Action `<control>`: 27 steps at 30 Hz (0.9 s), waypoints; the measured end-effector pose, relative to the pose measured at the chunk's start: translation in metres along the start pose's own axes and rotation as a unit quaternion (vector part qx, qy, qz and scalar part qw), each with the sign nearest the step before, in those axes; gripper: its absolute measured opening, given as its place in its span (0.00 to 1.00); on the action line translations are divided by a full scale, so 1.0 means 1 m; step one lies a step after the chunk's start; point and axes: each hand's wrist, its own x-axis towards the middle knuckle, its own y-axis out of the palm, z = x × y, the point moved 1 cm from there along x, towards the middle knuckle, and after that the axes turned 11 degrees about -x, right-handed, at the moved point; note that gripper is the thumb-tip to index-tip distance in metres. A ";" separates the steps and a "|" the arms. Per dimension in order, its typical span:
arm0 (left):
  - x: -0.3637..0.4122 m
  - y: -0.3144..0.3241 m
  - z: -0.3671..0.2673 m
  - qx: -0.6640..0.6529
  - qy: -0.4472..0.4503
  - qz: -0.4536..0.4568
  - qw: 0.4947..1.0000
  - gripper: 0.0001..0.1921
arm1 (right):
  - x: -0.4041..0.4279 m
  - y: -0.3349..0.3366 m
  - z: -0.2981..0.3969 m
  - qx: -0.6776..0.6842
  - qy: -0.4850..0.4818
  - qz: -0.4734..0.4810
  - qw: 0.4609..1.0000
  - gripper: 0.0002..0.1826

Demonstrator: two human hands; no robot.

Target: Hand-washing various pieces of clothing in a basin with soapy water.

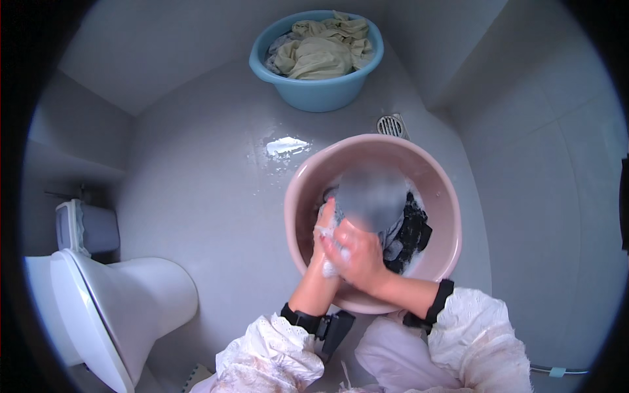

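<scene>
Both my hands are inside a pink plastic basin (447,236) on the floor. My left hand (324,231) is stretched forward with suds over it, and grey wet cloth (339,212) shows by its fingers. Against it lies my right hand (361,255), fingers bent across the left palm and suds between them. A blurred round patch hides what is beyond the fingertips, so whether either hand grips the cloth does not show. Black wet cloth (414,231) with foam lies to the right in the basin, beside more grey cloth (392,245).
A blue plastic tub (317,93) holding cream cloth (322,56) stands at the far wall. A metal floor drain (391,126) sits behind the basin, and a water puddle (287,146) lies left of it. At left are a white toilet (152,290) and a waste bin (98,228).
</scene>
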 end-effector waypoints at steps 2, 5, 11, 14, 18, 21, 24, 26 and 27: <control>0.018 0.034 0.042 0.129 0.094 -0.151 0.975 0.15 | 0.008 -0.008 -0.029 -0.029 0.087 -0.014 0.996 0.12; 0.016 0.069 0.065 0.257 0.171 -0.356 0.882 0.13 | 0.037 -0.017 -0.063 -0.055 0.211 -0.025 0.976 0.17; 0.000 0.046 0.025 0.252 0.167 -0.320 0.898 0.14 | -0.003 0.002 -0.011 0.013 0.079 -0.049 0.996 0.15; 0.012 0.050 0.070 0.280 0.193 -0.379 0.861 0.18 | 0.035 -0.013 -0.067 -0.016 0.233 -0.048 0.971 0.17; -0.021 0.011 0.004 0.246 0.131 -0.212 0.937 0.18 | 0.000 -0.009 0.014 0.026 0.136 -0.035 0.990 0.14; 0.000 0.048 0.026 0.258 0.206 -0.350 0.877 0.17 | -0.001 -0.002 -0.012 0.035 0.124 -0.031 0.991 0.12; 0.016 0.095 0.050 0.304 0.145 -0.356 0.872 0.17 | 0.021 -0.022 -0.066 0.086 0.195 -0.100 0.972 0.14; 0.013 0.103 0.046 0.362 0.153 -0.306 0.867 0.17 | 0.013 -0.025 -0.109 0.158 0.269 -0.006 0.950 0.17; 0.010 0.106 0.038 0.415 0.164 -0.258 0.857 0.17 | 0.013 -0.031 -0.104 0.264 0.385 0.034 0.884 0.21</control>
